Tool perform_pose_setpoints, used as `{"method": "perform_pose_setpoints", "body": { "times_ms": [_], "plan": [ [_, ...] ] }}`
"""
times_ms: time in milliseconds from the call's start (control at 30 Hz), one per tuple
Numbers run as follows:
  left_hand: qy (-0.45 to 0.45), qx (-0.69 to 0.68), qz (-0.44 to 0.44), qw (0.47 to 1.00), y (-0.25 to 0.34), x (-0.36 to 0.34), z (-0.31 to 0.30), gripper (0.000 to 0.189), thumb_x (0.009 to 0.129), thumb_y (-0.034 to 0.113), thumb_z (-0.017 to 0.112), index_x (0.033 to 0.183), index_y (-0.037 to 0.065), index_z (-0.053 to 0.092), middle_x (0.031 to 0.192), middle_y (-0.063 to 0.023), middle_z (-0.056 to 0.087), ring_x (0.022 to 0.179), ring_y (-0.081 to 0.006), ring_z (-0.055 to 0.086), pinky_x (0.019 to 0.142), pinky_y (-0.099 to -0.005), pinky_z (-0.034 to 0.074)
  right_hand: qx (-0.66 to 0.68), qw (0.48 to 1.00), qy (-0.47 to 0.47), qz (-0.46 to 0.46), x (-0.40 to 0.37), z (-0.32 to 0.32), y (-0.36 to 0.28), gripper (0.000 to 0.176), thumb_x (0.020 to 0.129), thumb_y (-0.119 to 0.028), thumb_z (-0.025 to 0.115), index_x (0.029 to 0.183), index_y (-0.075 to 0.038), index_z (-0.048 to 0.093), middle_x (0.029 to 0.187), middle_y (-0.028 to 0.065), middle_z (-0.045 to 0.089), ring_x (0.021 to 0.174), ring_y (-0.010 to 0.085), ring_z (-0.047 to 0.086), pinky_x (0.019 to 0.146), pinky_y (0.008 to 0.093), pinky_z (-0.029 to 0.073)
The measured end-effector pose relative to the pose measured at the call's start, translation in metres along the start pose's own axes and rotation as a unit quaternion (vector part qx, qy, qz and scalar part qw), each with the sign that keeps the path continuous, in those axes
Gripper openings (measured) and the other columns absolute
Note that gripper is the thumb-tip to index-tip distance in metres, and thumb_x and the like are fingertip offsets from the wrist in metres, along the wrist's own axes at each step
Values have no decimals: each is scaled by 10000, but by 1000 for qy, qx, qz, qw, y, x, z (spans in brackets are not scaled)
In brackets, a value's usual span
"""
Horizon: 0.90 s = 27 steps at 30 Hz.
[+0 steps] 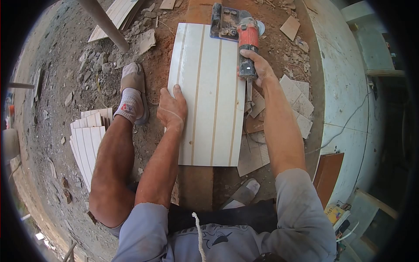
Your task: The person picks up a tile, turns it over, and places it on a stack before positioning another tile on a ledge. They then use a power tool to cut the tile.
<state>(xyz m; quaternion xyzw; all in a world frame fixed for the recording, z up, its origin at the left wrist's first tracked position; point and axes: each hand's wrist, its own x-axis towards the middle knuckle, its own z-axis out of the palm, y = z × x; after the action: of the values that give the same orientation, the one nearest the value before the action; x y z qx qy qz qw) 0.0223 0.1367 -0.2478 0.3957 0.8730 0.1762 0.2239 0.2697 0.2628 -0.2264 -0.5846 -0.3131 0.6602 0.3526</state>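
A white striped tile [207, 100] lies lengthwise on a brown board [195, 187] between my legs. My left hand [172, 107] rests on the tile's left edge, fingers pressed against it. In my right hand [258, 65] is a red and black power cutter [248, 37], held by its body, with my fingers wrapped round it. The cutter's clear base plate [224, 22] overlaps the tile's top right corner. Its pale round disc [261, 28] shows at the right of the tool.
Stacked striped tiles [89, 137] lie left of my leg. Broken tile pieces [297, 98] and a cable [345, 126] are on the right, beside a pale wall [342, 87]. A metal pole [102, 24] stands at the upper left, near rubble [98, 61].
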Motion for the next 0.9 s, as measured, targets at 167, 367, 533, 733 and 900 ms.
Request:
{"method": "perform_pose_setpoints", "body": {
  "times_ms": [167,367,533,733,900],
  "plan": [
    [-2,0,9,1000,2,-4,-1,482,951,474,415,1084,24,526,1048,-222,645,980,-425,616,849,-497,458,15,1000,10,-2,-1,1,1,445,762,-387,736,927,-8,574,702,112,638,528,201,642,461,330,550],
    [21,27,40,999,7,-9,4,517,956,494,375,1108,21,516,1024,-271,638,974,-456,606,848,-514,447,43,998,33,-22,-10,1,-1,355,708,-362,772,785,-45,633,617,60,577,444,186,560,406,345,475],
    [40,65,44,996,5,-10,13,607,948,566,330,1124,18,522,1048,-294,624,1017,-471,578,878,-505,422,-24,998,57,-11,10,-6,10,440,655,-360,781,888,5,703,829,121,678,711,207,646,673,335,509],
    [58,59,110,991,0,-7,25,626,958,549,327,1104,-25,528,1046,-312,611,999,-463,569,887,-477,414,-72,996,51,16,-8,-19,-1,653,645,-415,747,1137,2,646,1161,200,642,1049,285,645,900,345,501],
    [6,103,118,988,11,-10,28,604,1009,399,276,1326,-91,432,1329,-306,456,1201,-408,469,1015,-424,361,-28,999,32,21,-10,-28,1,656,673,-356,689,1183,38,569,1122,210,651,1054,285,649,890,349,520]
  ]
}}
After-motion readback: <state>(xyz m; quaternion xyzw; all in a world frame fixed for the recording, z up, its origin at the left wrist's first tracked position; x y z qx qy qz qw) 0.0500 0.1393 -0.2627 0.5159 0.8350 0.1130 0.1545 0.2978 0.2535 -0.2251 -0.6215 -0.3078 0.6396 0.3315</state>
